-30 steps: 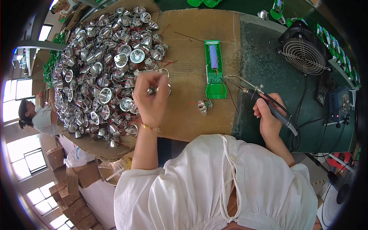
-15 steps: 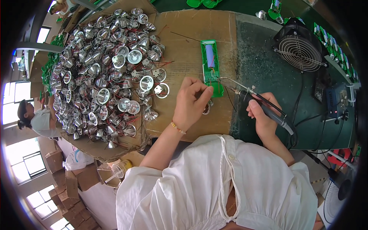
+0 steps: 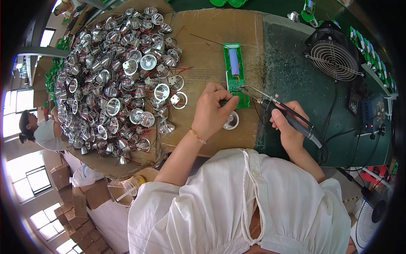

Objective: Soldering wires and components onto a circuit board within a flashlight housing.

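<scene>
Set the clock on the green plastic casing point(image 3: 243, 102), lying lengthwise on the cardboard sheet point(image 3: 207, 59), and start far left: between eight and nine o'clock, a co-worker point(image 3: 46, 134) in a pale top. Closer in at nine, a great heap of silvery reflector cups point(image 3: 113, 86), red wires poking out. A single reflector point(image 3: 233, 123) sits at six, partly blocked by the left hand. Off to the right, between two and three, a black fan point(image 3: 334, 62) with a round wire grille; between three and four, a blue power unit point(image 3: 369, 116) showing a red light.

Now the hands! The left hand point(image 3: 213, 108), at seven o'clock, has fingers curled and thumb close to forefinger beside the casing's lower end; whether a wire is pinched there, I can't tell. The right hand point(image 3: 292, 127), at four, is wrapped firmly round a soldering iron point(image 3: 303, 127), whose thin curved metal tube point(image 3: 258, 89) ends over the circuit board point(image 3: 233, 85).

And the count: a heap too jumbled to number, one reflector by the left hand, one casing on the cardboard holding one blue battery cell point(image 3: 234, 62), one iron, one fan.
</scene>
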`<state>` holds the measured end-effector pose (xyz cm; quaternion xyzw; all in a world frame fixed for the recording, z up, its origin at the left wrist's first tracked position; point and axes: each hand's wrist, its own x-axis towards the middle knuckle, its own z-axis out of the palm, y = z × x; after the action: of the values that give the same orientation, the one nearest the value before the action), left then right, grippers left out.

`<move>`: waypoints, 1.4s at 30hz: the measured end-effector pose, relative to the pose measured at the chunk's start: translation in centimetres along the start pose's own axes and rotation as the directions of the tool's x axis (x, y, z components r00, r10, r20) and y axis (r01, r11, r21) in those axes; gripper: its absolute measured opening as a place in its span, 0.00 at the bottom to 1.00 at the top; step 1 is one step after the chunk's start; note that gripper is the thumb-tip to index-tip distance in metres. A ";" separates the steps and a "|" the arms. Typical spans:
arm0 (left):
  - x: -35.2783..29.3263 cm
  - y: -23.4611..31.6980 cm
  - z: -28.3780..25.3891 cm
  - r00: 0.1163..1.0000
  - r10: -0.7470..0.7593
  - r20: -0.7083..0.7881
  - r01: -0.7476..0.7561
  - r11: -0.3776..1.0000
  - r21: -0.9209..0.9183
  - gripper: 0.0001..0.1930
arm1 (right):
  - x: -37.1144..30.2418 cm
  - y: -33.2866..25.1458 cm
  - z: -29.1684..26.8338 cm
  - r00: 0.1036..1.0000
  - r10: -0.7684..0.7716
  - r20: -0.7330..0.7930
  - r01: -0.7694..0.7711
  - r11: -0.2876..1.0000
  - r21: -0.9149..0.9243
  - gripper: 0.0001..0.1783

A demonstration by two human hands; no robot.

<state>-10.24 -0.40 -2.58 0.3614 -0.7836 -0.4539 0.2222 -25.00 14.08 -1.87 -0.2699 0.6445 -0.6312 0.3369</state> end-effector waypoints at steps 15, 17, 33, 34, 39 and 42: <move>0.2 0.0 -0.2 0.999 -0.035 -0.003 0.035 0.999 0.012 0.07 | -0.2 0.3 -1.3 0.997 -0.037 -0.071 0.047 0.990 0.132 0.09; 0.3 0.1 -0.2 1.000 0.007 -0.011 -0.006 0.999 0.049 0.08 | -0.3 0.2 -1.7 0.996 -0.035 -0.084 0.046 0.990 0.134 0.09; 18.5 4.1 3.5 0.982 0.136 0.132 -0.171 0.934 0.313 0.11 | 0.7 1.0 -4.9 0.982 0.091 -0.167 -0.077 0.993 0.085 0.08; 21.5 4.7 4.2 0.988 0.130 0.087 -0.148 0.957 0.250 0.12 | 0.9 0.8 -4.8 0.976 0.123 -0.181 -0.105 0.989 0.107 0.07; 29.5 5.9 3.6 0.988 0.127 -0.083 -0.038 0.738 0.674 0.17 | 0.8 0.9 -5.0 0.975 0.131 -0.182 -0.112 0.988 0.110 0.07; 29.2 4.0 3.9 0.996 0.084 0.030 -0.076 0.624 0.778 0.11 | 0.4 0.8 -4.9 0.980 0.131 -0.147 -0.109 0.983 0.147 0.08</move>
<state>-33.04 -19.39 -0.42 0.3888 -0.9169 -0.0595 0.0683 -28.98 16.89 -2.77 -0.1562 0.6387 -0.6720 0.3407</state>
